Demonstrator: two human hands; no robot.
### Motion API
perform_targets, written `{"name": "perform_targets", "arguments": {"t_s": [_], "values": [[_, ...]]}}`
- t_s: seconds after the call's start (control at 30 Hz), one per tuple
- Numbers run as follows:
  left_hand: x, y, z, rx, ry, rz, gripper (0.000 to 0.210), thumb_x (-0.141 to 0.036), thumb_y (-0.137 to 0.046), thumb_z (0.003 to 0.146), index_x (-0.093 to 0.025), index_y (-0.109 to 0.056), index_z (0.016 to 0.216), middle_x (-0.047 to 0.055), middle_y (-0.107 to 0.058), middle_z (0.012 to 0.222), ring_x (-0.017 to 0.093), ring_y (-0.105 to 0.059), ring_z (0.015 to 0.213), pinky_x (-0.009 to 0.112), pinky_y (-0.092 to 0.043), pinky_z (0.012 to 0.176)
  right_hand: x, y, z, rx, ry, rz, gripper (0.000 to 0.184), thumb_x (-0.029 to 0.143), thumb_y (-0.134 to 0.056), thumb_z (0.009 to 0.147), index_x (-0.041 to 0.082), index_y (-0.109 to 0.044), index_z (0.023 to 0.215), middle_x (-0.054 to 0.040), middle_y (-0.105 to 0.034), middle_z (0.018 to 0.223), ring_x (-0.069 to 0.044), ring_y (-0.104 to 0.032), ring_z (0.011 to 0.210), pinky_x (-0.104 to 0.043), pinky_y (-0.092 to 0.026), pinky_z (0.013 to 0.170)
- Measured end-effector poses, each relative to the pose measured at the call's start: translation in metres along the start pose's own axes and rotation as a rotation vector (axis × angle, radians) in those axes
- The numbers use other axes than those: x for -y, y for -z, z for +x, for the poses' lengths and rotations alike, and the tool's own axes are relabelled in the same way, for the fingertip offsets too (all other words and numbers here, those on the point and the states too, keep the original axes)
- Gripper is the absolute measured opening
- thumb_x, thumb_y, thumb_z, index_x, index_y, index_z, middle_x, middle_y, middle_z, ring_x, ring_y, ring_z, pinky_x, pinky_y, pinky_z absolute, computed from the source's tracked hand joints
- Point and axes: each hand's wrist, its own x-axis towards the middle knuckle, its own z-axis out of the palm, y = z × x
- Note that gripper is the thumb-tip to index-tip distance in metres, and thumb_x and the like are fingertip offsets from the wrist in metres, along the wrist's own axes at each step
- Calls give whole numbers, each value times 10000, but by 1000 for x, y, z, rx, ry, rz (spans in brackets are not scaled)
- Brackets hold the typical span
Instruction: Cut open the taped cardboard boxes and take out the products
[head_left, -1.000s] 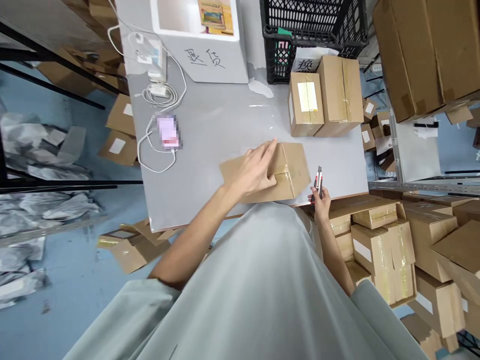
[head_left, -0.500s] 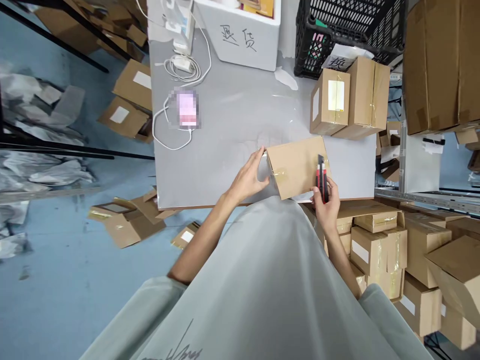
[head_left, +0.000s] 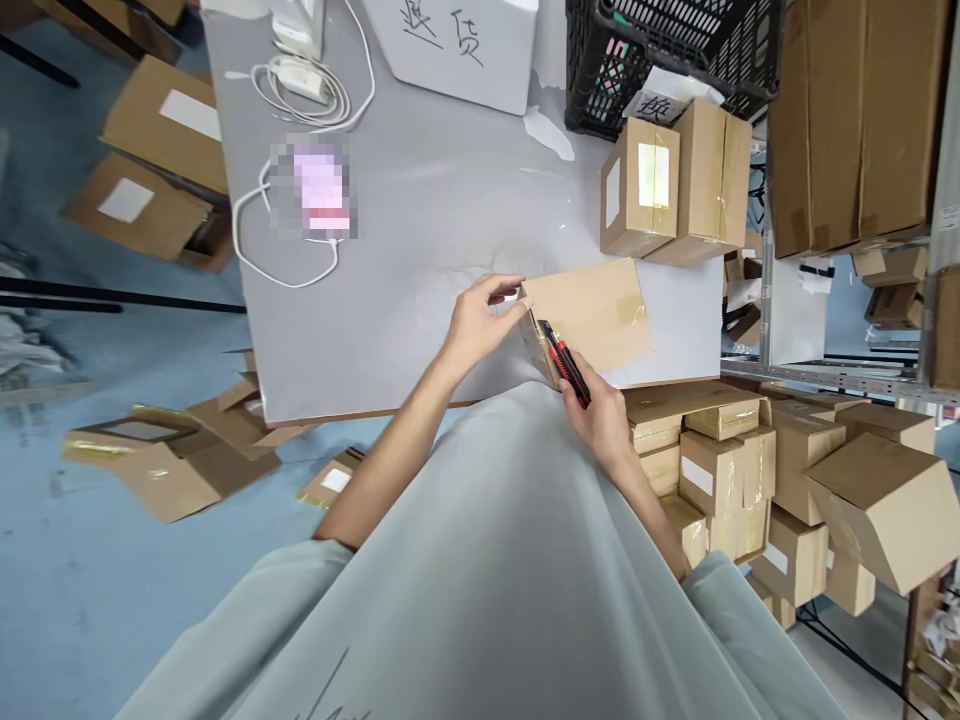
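A small brown cardboard box [head_left: 592, 305] lies at the table's front edge, with a strip of clear tape near its right end. My left hand [head_left: 484, 320] grips its far left corner, thumb on the top edge and fingers along the left end. In my right hand [head_left: 600, 405] is a red and black utility knife [head_left: 568, 370]. Its tip points away from me, at the taped left edge of the box. Whether the blade touches the tape I cannot tell.
Two taped boxes [head_left: 637, 190] stand at the back right, before a black plastic crate [head_left: 592, 80]. A white foam bin [head_left: 465, 70] is at the back. On the left lie a blurred-out phone [head_left: 322, 190] and white cables [head_left: 337, 110]. Stacked boxes [head_left: 724, 470] fill the space below right.
My right hand has carried the knife from the box's right end to its left edge. My left thumb has moved onto the box's top edge. The view has shifted right.
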Motion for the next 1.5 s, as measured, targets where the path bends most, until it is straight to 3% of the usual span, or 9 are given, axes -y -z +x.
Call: {"name": "perform_targets", "arguments": {"t_s": [0.13, 0.3, 0.4, 0.57, 0.73, 0.87, 1.07, 1.3, 1.5], "values": [[-1, -2, 0, -4, 8, -46, 433, -424, -729, 964, -212, -765, 1340, 111, -778, 1397, 254, -783, 1223, 441, -622, 1149, 9, 4, 1, 34, 16, -74, 631, 322, -484, 1139, 334, -455, 1769, -71, -761, 1535, -322, -800, 1291, -460, -675, 1056], [-7, -6, -2, -1, 12, -27, 441, -418, -736, 962, -229, -742, 1360, 103, -758, 1411, 262, -774, 1248, 453, -615, 1160, 32, 3, -6, 98, -81, -371, 623, 338, -393, 1180, 257, -412, 1798, -171, -829, 1240, -327, -827, 896, -422, -674, 792], [-5, -8, -3, -14, 13, -72, 442, -440, -767, 940, -229, -741, 1327, 103, -753, 1403, 263, -782, 1232, 454, -615, 1156, 54, 0, -7, 160, -163, -520, 632, 302, -380, 1184, 249, -370, 1814, -187, -806, 1146, -298, -811, 790, -393, -660, 733], [3, -12, -3, -50, -8, -131, 433, -481, -787, 922, -245, -739, 1282, 91, -764, 1369, 254, -804, 1159, 446, -636, 1111, 97, 4, 8, 222, -201, -740, 665, 133, -392, 1139, 208, -364, 1799, -160, -795, 1154, -228, -833, 820, -300, -653, 720], [6, -16, -7, -87, -12, -128, 457, -541, -796, 921, -257, -745, 1276, 87, -779, 1340, 259, -811, 1135, 447, -637, 1104, 121, 26, 10, 365, -193, -842, 659, 72, -421, 1117, 181, -407, 1766, -166, -809, 1156, -209, -855, 890, -248, -639, 740], [7, -19, -11, -94, 3, -143, 508, -620, -800, 921, -257, -742, 1272, 91, -782, 1332, 260, -809, 1145, 447, -629, 1122, 121, 35, 2, 423, -228, -873, 672, 65, -446, 1106, 185, -405, 1766, -152, -816, 1107, -210, -854, 877, -241, -634, 728], [6, -20, -10, -109, -7, -115, 485, -610, -796, 930, -256, -740, 1258, 82, -780, 1317, 249, -812, 1115, 430, -643, 1090, 105, 22, 7, 389, -176, -858, 704, 76, -415, 1117, 231, -350, 1801, -158, -790, 1191, -199, -845, 905, -241, -631, 728], [0, -27, -19, -169, -3, -117, 472, -571, -796, 945, -246, -747, 1283, 92, -774, 1312, 257, -815, 1117, 432, -643, 1091, 99, 39, -29, 448, -246, -850, 700, 89, -444, 1124, 251, -364, 1800, -107, -796, 1056, -194, -817, 814, -240, -609, 682], [4, -26, -18, -157, 16, -123, 561, -678, -788, 948, -260, -735, 1319, 101, -764, 1386, 249, -810, 1122, 457, -640, 1116, 79, 35, -32, 445, -211, -784, 705, 92, -480, 1122, 270, -384, 1797, -106, -800, 1099, -183, -790, 833, -225, -576, 682]]}}
